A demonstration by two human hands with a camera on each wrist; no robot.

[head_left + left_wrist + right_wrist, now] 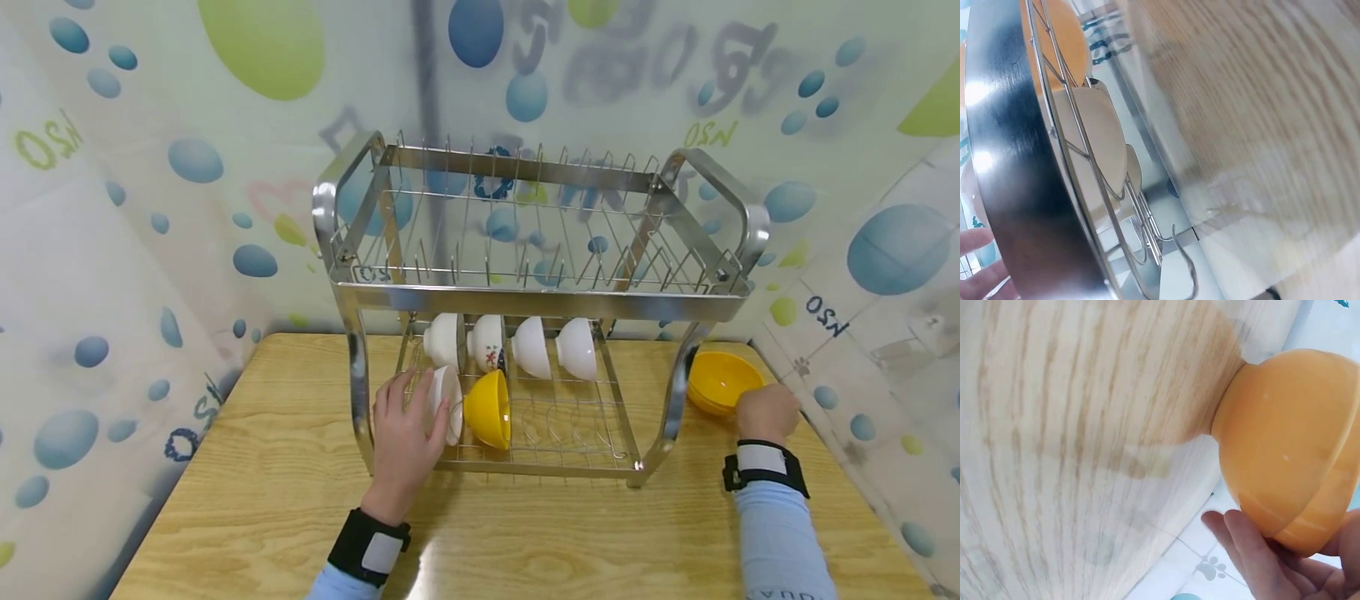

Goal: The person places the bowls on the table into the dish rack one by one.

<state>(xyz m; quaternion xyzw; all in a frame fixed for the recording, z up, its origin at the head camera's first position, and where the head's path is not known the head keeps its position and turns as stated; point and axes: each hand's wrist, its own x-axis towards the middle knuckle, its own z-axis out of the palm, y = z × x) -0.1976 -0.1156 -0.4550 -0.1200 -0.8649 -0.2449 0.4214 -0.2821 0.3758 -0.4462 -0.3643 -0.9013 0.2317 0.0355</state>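
My left hand point(405, 425) is at the front left of the rack's lower tier, beside a white bowl point(447, 404) standing on its side. Its fingers are fairly straight, with the thumb overlapping the bowl's outside. Just right of that bowl, a yellow bowl point(487, 410) stands on edge among the wires. At the far right, my right hand point(767, 412) grips the rim of nested yellow bowls point(722, 379) on the table. In the right wrist view, fingers and thumb close on the side of the yellow bowls point(1291, 444).
The two-tier metal dish rack point(540, 302) stands on the wooden table point(525, 533), its upper tier made of upright wires. Behind the front bowls is a row of several white bowls point(532, 346), one with a flower print. A patterned sheet point(247, 167) hangs behind.
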